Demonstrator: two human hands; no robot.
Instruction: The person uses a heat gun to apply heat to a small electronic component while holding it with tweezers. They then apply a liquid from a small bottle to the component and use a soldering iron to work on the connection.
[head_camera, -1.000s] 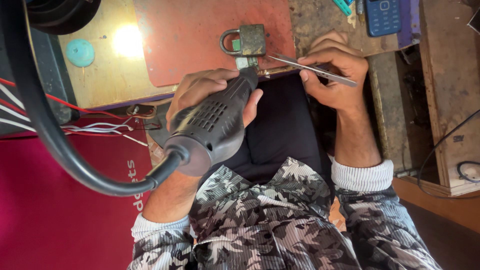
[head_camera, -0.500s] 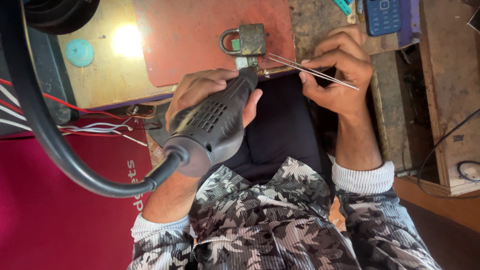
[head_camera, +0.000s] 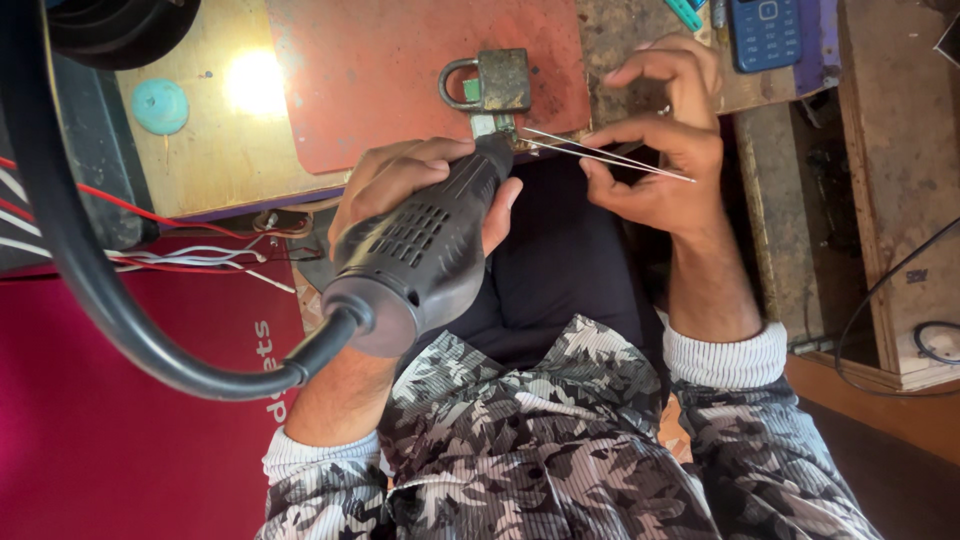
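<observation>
Grey tool: rotary tool (head_camera: 425, 250), ribbed dark body, thick black cord (head_camera: 90, 280) curling off its rear toward the lower left.
Left hand (head_camera: 400, 185): grip wrapped tight round the tool body, thumb on the far side; nose aimed at the front edge of the surface (head_camera: 200, 170).
Tool tip: at a small metal piece just under the padlock (head_camera: 490, 82); contact too small to tell.
Right hand (head_camera: 665, 150): grip pinching thin metal tweezers (head_camera: 600, 155) betw. thumb & forefinger, other fingers arched; tweezer points meet the tool tip at the front edge.
Padlock: brass, lying flat on the red mat (head_camera: 400, 70), near its front edge.
Far right corner: blue keypad phone (head_camera: 765, 32).
Left side: round blue cap (head_camera: 160, 105); red & white wires (head_camera: 190, 255) below the edge.
</observation>
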